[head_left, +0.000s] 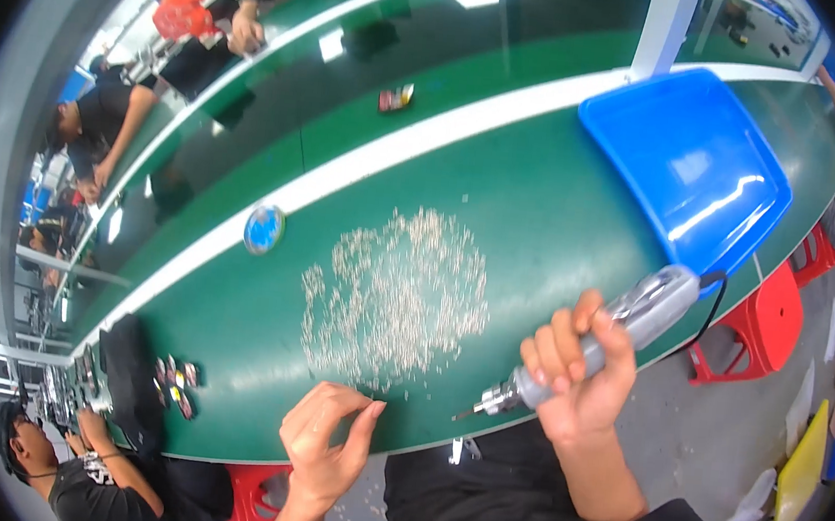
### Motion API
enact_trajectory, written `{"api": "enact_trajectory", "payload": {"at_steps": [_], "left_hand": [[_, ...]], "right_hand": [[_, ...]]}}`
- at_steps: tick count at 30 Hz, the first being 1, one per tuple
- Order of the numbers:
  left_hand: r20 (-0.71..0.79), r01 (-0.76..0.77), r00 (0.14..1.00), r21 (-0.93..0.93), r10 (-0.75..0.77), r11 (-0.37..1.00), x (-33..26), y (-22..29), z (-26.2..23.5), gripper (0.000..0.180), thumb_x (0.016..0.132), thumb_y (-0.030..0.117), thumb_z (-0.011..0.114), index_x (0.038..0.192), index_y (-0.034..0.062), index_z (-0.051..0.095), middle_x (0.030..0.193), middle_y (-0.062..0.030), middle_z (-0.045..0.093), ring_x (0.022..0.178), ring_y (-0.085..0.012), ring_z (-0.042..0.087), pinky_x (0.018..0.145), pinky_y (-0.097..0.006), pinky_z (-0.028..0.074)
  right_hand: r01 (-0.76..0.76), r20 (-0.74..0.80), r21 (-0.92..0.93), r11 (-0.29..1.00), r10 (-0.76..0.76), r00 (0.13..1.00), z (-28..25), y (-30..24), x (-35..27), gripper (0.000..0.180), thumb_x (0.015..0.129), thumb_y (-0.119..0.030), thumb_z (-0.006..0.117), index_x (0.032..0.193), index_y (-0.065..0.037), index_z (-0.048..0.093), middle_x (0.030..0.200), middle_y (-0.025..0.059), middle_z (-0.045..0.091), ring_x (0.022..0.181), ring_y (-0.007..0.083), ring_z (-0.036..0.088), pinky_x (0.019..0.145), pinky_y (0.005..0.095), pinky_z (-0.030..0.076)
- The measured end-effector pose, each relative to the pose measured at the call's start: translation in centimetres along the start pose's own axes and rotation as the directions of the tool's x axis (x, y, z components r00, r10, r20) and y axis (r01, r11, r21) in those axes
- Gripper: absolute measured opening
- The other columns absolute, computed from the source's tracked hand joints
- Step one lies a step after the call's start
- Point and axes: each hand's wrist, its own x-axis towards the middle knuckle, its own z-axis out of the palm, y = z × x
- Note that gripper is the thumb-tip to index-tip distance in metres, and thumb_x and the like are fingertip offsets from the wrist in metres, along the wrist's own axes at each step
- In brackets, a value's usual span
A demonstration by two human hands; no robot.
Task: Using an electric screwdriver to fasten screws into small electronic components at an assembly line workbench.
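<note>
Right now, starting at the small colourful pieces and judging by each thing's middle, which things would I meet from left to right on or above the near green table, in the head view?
Small colourful pieces, small round blue container, scattered pale pieces, power tool in the right hand, blue tray.

No legible text — shirt print (pixel 99 471) seems blurred.

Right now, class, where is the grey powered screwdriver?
In the head view, the grey powered screwdriver is right of centre, held in the right hand, just below the blue tray and right of the scattered small pieces.
</note>
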Motion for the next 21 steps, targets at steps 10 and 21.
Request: {"api": "enact_trajectory", "payload": {"at_steps": [10, 21], "left_hand": [[0.075, -0.06, 0.996, 0.315, 0.039, 0.947, 20.7, -7.2, 4.3, 0.033, 0.086, 0.007, 0.061, 0.118, -0.0006, 0.056, 0.087, -0.0135, 0.067, 0.08, -0.0249, 0.065, 0.073, -0.033, 0.049], [0.12, -0.038, 0.992, 0.624, -0.048, 0.781, 27.4, -11.7, 9.9, 0.043, 0.082, 0.014, 0.066, 0.12, -0.0013, 0.053, 0.106, -0.0202, 0.06, 0.103, -0.0367, 0.058, 0.089, -0.043, 0.047]], "right_hand": [[-0.047, 0.068, -0.007, 0.999, 0.047, 0.997, -1.2, -0.3, 1.4, 0.017, 0.092, -0.023, 0.05, 0.083, -0.01, 0.046, 0.052, 0.0011, 0.038, 0.044, 0.0132, 0.04, 0.053, 0.0302, 0.038], [-0.201, 0.118, 0.069, 0.977, 0.192, 0.974, -2.0, -0.9, 0.1, 0.012, 0.091, -0.019, 0.052, 0.085, -0.01, 0.047, 0.058, 0.0037, 0.043, 0.053, 0.0165, 0.047, 0.061, 0.0333, 0.038]]}}
